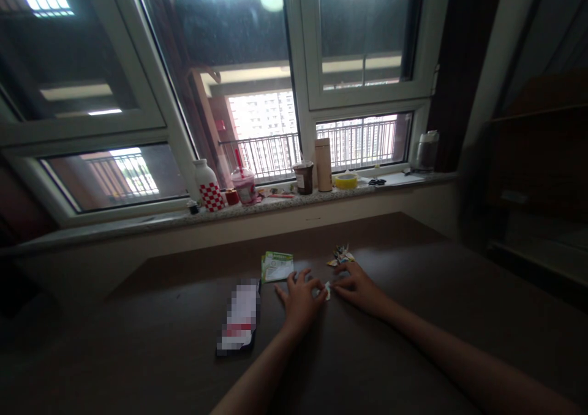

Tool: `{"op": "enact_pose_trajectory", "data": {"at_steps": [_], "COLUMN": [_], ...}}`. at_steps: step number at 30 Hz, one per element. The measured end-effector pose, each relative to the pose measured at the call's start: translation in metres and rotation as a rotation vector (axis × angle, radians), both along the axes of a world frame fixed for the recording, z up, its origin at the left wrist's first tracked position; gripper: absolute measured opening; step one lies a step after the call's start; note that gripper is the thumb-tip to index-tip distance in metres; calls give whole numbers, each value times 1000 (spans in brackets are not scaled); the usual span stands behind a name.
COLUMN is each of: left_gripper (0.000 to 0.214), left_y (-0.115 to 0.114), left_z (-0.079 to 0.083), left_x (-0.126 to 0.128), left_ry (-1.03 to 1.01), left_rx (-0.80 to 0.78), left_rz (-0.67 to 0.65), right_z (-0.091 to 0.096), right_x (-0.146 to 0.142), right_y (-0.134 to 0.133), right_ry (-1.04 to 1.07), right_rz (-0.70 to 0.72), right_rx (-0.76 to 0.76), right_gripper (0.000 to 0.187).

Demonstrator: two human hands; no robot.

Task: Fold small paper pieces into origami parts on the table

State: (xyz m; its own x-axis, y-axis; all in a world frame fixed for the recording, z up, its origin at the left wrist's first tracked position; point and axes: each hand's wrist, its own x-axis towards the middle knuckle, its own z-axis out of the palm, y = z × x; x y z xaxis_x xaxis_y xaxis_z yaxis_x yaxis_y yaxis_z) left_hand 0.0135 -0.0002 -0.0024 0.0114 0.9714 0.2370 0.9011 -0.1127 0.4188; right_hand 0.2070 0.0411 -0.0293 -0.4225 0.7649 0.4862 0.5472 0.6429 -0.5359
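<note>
My left hand (302, 299) is over the table, thumb and index finger pinching the left edge of a small white piece of paper (327, 291). Its other fingers are spread out. On the paper's other side, my right hand (361, 287) has its lower fingertips closed at the right edge. Another right finger reaches toward a small heap of crumpled, colourful scraps (342, 255). Green-and-white packets or cards (278, 267) lie overlapped just beyond my left hand. Left of that hand is a dark-edged flat object (241, 314), its face blurred out.
The dark brown table (156, 317) runs up toward a windowsill (275, 204). On the sill stand a checkered white bottle (209, 185), a pink drink cup (244, 185), a brown drink cup (304, 177), a tan flask (324, 164), yellow tape (346, 181) and black scissors (377, 182).
</note>
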Motion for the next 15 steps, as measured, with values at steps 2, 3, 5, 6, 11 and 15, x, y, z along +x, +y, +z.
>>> {"op": "enact_pose_trajectory", "data": {"at_steps": [2, 3, 5, 6, 11, 15], "left_gripper": [12, 12, 13, 13, 13, 13], "left_y": [-1, -1, -2, -2, -1, 0], "left_z": [1, 2, 3, 4, 4, 4], "left_x": [0, 0, 1, 1, 1, 1], "left_ry": [2, 2, 1, -1, 1, 14], "left_rx": [-17, -26, -40, -45, -54, -60], "left_rz": [1, 1, 0, -2, -13, -9], "right_z": [1, 2, 1, 1, 2, 6], "right_x": [-1, -1, -2, -2, -3, -5], "right_y": [-2, -2, -2, -2, 0, -2], "right_ry": [-32, -48, -70, -75, -112, -156], "right_rz": [6, 1, -16, -27, -104, -150], "right_rx": [-16, -21, -22, -15, 18, 24], "right_gripper": [13, 13, 13, 14, 16, 18]}}
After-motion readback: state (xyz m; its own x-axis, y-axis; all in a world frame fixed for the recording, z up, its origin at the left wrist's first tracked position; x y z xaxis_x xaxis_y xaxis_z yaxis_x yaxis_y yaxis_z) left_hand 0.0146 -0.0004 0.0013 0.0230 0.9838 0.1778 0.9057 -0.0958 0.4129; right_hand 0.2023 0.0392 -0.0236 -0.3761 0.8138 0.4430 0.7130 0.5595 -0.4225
